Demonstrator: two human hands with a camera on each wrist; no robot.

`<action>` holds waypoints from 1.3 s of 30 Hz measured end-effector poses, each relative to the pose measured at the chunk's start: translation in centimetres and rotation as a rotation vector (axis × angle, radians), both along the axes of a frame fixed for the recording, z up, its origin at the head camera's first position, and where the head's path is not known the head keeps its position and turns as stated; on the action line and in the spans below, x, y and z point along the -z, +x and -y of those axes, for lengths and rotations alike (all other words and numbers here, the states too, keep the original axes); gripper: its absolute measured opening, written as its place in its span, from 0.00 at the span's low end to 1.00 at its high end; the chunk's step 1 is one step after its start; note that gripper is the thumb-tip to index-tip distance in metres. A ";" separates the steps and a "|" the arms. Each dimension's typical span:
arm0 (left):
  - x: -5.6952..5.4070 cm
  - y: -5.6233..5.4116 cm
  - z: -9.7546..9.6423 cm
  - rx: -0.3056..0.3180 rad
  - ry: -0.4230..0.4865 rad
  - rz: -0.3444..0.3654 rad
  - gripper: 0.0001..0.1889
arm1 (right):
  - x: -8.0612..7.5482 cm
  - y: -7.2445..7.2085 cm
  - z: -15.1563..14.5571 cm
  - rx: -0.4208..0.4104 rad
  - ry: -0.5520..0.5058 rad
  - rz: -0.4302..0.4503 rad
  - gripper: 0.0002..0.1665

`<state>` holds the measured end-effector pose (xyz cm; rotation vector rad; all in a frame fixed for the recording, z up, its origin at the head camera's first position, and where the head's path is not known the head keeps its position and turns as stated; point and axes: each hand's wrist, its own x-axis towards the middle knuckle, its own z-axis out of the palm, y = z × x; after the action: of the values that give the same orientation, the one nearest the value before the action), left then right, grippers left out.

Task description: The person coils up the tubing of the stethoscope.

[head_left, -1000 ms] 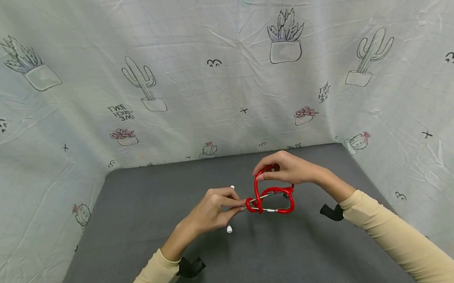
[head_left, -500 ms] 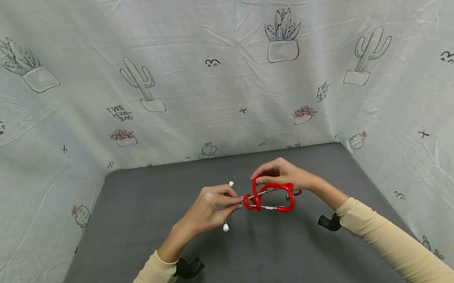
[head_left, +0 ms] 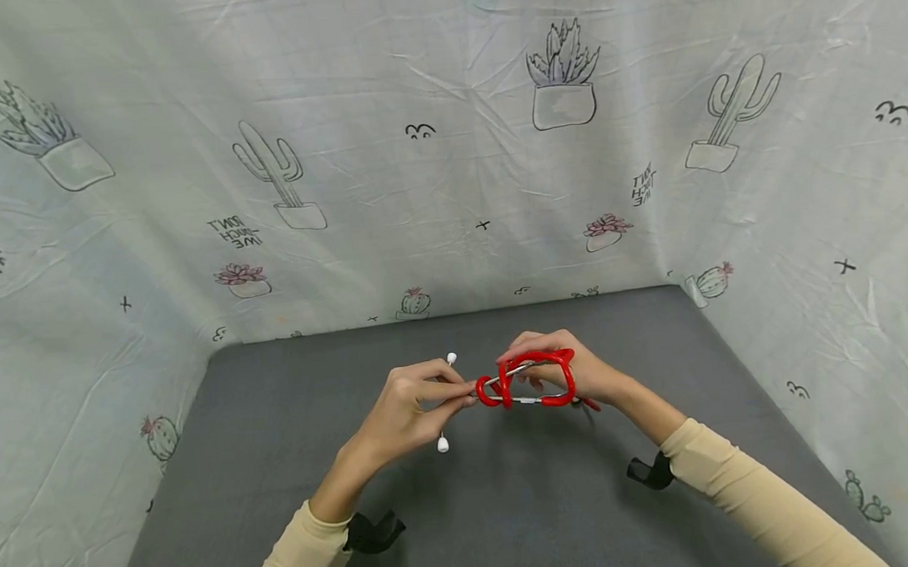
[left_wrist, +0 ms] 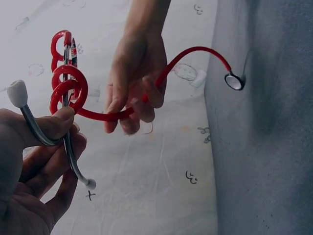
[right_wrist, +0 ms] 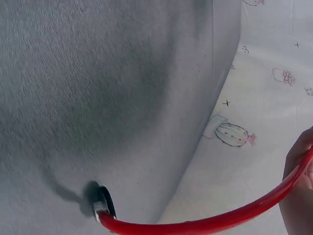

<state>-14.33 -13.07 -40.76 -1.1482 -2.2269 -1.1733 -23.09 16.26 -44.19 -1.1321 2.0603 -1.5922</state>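
Note:
A stethoscope with red tubing is held up above the grey table, its tube wound in loops round the metal ear tubes. My left hand pinches the metal ear tubes just below the loops; the white ear tips stick out on either side of the fingers. My right hand, partly behind the loops in the head view, holds the free stretch of tubing in its curled fingers. Past that hand the tube arcs to the round chest piece, which hangs close over the table.
The grey table is bordered by a pale curtain printed with cacti at the back and sides. Black straps hang at both wrists, below the pale sleeves.
My right hand has come down from above the loops to behind them, still with the tubing. Both hands and the stethoscope have shifted slightly left; the left hand keeps its pinch.

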 end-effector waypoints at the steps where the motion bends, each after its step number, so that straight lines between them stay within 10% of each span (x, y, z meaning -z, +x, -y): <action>1: 0.0 0.0 0.0 -0.006 0.001 0.001 0.11 | 0.1 0.2 0.1 0.027 0.004 -0.018 0.16; 9: 0.3 -0.1 0.3 -0.056 0.022 0.039 0.12 | 1.3 1.6 0.8 0.229 0.024 -0.023 0.08; 21: 0.7 -0.4 0.3 -0.164 0.071 0.084 0.09 | 3.3 3.9 1.6 0.204 -0.198 0.011 0.09; 39: 1.4 -1.3 0.9 -0.333 0.137 0.132 0.10 | 3.9 6.8 1.8 0.304 -0.122 -0.208 0.10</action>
<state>-15.62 -13.98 -42.15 -0.6324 -2.2792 -1.2639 -16.26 14.44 -48.14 -1.1081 2.3935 -1.8290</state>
